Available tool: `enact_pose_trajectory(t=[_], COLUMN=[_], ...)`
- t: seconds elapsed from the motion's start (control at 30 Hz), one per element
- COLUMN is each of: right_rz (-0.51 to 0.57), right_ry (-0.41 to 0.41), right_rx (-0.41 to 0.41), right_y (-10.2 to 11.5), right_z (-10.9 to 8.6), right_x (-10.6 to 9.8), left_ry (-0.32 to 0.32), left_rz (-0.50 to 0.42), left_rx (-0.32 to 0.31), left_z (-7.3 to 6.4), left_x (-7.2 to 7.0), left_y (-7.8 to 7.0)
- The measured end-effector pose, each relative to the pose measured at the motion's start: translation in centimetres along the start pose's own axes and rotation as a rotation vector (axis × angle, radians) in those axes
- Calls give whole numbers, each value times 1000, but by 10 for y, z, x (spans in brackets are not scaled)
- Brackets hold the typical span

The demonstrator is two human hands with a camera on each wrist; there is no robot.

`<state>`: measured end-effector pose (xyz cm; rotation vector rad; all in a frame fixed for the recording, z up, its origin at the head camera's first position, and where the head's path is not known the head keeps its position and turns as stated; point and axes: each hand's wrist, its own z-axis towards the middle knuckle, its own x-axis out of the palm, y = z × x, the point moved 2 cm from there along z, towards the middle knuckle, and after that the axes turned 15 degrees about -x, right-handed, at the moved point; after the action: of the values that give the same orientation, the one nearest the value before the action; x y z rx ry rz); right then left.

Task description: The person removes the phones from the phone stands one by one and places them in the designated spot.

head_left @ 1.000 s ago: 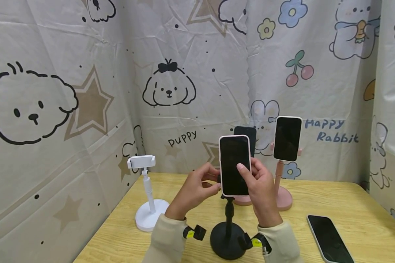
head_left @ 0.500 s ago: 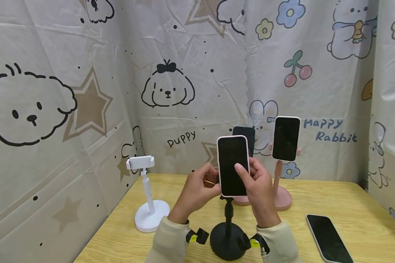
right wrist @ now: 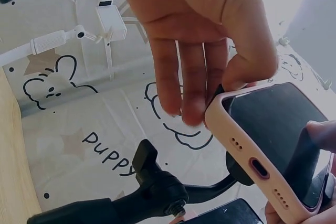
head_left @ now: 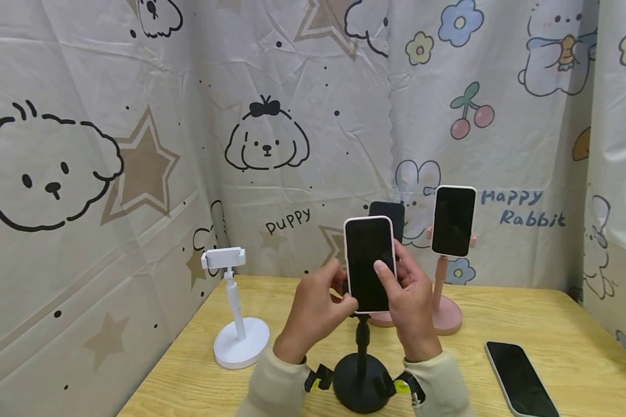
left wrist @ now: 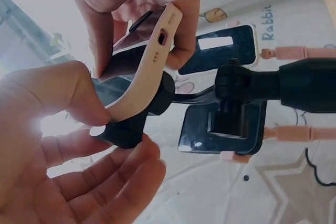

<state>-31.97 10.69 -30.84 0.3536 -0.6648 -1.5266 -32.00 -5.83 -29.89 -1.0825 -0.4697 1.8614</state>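
Note:
A smartphone (head_left: 364,246) in a pink case stands upright at the head of a black phone stand (head_left: 362,388), its dark screen facing me. My right hand (head_left: 413,298) holds the phone's right side, thumb on the screen and fingers behind. At the lower left edge, my left hand (head_left: 315,301) pinches the stand's black clamp (left wrist: 126,132), with its thumb tip against the case edge. The left wrist view shows the left fingers under the clamp arm. From the right wrist view, the phone's bottom edge with its charging port (right wrist: 259,168) shows. The phone's back is mostly hidden.
Behind stand a pink stand (head_left: 448,315) bearing a white-edged phone (head_left: 454,220) and another pink-based stand with a dark phone (head_left: 390,213). A white phone stand (head_left: 240,341) is at left. Another phone (head_left: 521,376) lies on the wooden table (head_left: 568,324) at right. Printed curtains surround it.
My left hand has shifted slightly right, and its thumb now overlaps the phone's lower left edge. The right hand and the phone have hardly moved.

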Motion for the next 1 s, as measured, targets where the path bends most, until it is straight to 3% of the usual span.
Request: enact_pose_trajectory(t=[0.1, 0.2, 0.67, 1.0], right_rz=[8, 28, 229, 250], right_ry=[4, 13, 98, 201], right_rx=[3, 15, 94, 111], right_y=[0, 0, -2, 1], right_z=[0, 0, 6, 9], right_x=[-1, -2, -10, -18], left_ry=[-43, -46, 62, 104], left_rz=[66, 82, -22, -49], left_rx=[18, 25, -28, -41], left_z=[-1, -1, 1, 2], left_x=[-2, -3, -6, -7], left_y=[-2, -2, 4, 5])
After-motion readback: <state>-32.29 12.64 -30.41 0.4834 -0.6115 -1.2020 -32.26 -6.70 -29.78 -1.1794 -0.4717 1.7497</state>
